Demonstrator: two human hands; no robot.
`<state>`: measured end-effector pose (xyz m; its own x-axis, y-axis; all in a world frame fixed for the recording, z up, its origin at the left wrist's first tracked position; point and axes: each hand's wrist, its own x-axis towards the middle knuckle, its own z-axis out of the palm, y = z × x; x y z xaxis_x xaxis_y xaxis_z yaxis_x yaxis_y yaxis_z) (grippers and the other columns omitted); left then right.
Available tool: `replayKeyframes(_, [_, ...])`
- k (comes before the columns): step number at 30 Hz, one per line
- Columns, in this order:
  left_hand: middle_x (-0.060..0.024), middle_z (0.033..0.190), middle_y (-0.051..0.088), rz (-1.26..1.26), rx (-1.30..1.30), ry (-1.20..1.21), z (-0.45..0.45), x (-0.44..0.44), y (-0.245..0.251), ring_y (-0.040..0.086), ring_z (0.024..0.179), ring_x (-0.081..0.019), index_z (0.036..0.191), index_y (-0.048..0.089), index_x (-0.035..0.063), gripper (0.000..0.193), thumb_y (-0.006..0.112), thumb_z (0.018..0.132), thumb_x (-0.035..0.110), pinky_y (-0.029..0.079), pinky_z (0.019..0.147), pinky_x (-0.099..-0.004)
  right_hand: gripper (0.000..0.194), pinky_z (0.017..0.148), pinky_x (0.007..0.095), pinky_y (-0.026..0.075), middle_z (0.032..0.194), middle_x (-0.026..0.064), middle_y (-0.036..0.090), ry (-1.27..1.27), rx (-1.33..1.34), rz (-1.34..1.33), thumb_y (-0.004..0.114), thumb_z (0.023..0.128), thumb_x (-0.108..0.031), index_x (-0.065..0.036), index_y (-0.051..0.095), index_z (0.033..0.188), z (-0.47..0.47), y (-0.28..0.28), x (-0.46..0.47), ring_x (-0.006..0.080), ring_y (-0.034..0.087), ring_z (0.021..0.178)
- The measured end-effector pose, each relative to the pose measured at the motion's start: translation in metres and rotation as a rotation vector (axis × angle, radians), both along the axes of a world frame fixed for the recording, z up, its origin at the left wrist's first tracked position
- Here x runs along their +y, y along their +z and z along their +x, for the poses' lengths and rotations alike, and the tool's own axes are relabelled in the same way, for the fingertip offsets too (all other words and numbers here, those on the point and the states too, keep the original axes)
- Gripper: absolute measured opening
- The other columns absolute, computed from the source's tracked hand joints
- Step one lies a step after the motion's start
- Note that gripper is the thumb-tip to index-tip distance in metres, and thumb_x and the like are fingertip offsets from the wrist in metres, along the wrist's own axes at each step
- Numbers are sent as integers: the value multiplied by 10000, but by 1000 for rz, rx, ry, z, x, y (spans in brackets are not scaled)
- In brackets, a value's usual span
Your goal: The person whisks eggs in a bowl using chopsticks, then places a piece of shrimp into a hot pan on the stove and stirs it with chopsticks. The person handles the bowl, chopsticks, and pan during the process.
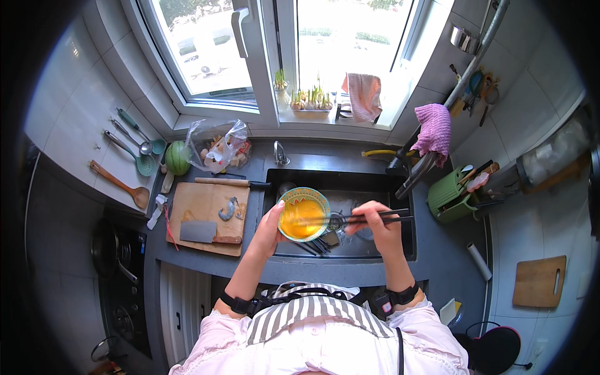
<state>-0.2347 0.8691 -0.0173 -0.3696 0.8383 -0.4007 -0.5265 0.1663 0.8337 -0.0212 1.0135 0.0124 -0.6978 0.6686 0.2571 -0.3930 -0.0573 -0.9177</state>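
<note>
A patterned bowl (326, 202) with yellow beaten egg (303, 218) in it is held over the sink by my left hand (271, 228), whose thumb lies at the rim. Dark chopsticks (391, 215) are gripped in my right hand (380, 228); their far ends are blurred and reach into the egg. Beneath both hands lies the dark sink (342, 253), with several dark utensils at its bottom. To the left, a wooden cutting board (187, 199) bears a cleaver (199, 231) and raw shrimp (228, 209).
A faucet (280, 154) rises behind the sink. A watermelon (177, 158) and a plastic bag of food (220, 147) stand at the back left. The green utensil holder (445, 201) is right of the sink. A stove (122, 281) lies at the far left.
</note>
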Motion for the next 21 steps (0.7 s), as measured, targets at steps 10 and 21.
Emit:
replayKeyframes(10, [-118,1124,619,47,-4,-19,-3,-1,-3,663,940,-191,1260,461,22,525,403,958,447,590,683,-330,201,656,264,576,803,120,663,35,-110,79,509,956,-109,48,632,973,-7,5,3,193,692,696])
replayKeyframes(21, [-135,1075,629,45,-18,5,-4,-5,-2,671,889,-209,1254,457,20,545,409,948,470,594,633,-340,199,649,255,573,808,122,667,-40,-110,104,535,948,-123,51,630,970,-17,10,4,180,692,715])
